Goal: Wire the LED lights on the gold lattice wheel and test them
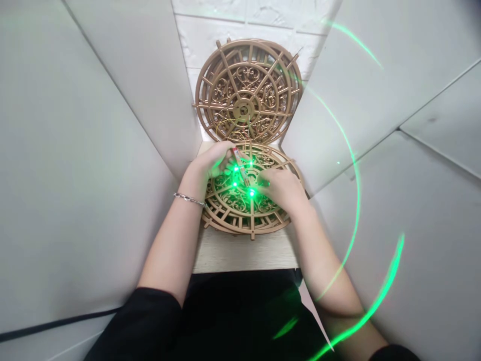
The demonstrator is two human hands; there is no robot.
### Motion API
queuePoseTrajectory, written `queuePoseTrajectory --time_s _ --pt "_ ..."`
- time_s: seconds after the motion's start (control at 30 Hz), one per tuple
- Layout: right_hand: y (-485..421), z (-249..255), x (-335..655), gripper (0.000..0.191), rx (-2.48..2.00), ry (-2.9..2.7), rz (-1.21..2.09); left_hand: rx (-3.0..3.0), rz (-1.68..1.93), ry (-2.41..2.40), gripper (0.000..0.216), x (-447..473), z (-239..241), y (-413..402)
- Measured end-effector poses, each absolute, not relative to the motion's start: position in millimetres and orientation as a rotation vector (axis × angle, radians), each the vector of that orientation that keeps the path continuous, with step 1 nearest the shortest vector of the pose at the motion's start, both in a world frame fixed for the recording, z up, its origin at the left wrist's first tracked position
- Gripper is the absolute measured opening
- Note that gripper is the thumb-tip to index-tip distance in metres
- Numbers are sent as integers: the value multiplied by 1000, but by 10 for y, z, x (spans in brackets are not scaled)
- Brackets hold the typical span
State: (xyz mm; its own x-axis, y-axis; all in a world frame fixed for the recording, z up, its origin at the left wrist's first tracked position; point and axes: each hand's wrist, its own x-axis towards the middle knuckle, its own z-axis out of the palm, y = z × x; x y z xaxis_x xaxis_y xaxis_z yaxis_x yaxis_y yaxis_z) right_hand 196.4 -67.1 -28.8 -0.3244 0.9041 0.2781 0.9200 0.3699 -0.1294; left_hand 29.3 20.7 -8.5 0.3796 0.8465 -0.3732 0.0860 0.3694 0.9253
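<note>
Basically a tight nook: pale grey panels (86, 165) close in on the L side, more grey panels (417, 215) on the R w/ dark seams btw them, and the back wall (210, 25) is white w/ brick-like relief & joint lines. The work surface (248, 255) is a narrow light wood-look top, bare strip showing at the near edge, just beyond the person's black clothing (233, 316). On it a lower stack of gold-brown round lattice frames (252, 223) lies flat, rims slightly offset; behind, an upper stack of similar frames (244, 105) stands nearly upright, apparently leaning on the back wall. Thin yellowish wires (224, 124) loop down in front of that upper stack. Four green lights (252, 193) glow round the ctr of the lower stack, tinting the scrollwork; green streaks (356, 175) arc across the R side of the view, prob. glare.

L hand (220, 159), silver chain bracelet (190, 199) at its wrist, is curled over the lower stack, pinching a slim pale stick w/ red end (241, 167) that slants over the ctr. R hand (283, 186) is opposite, fingers bent in twd the hub; can't tell if they pinch anything, tips too blurred
</note>
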Motion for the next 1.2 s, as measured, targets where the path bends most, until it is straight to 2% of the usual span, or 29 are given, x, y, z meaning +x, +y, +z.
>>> queuePoseTrajectory --time_s 0.43,0.6,0.73,0.93,1.2 --pt "-654 -309 1998 25 -1557 -2256 57 1032 620 1081 15 271 -156 259" --pt "-615 -330 2039 22 -1536 -2278 85 1005 645 1108 9 268 -184 288" --pt "-581 -345 2074 20 -1538 -2280 70 950 635 1070 8 291 -167 267" --pt "-564 -364 2079 17 -1484 -2251 86 889 505 971 19 307 -137 241" --pt "-551 -383 2082 19 -1495 -2266 50 904 506 937 13 296 -143 247"
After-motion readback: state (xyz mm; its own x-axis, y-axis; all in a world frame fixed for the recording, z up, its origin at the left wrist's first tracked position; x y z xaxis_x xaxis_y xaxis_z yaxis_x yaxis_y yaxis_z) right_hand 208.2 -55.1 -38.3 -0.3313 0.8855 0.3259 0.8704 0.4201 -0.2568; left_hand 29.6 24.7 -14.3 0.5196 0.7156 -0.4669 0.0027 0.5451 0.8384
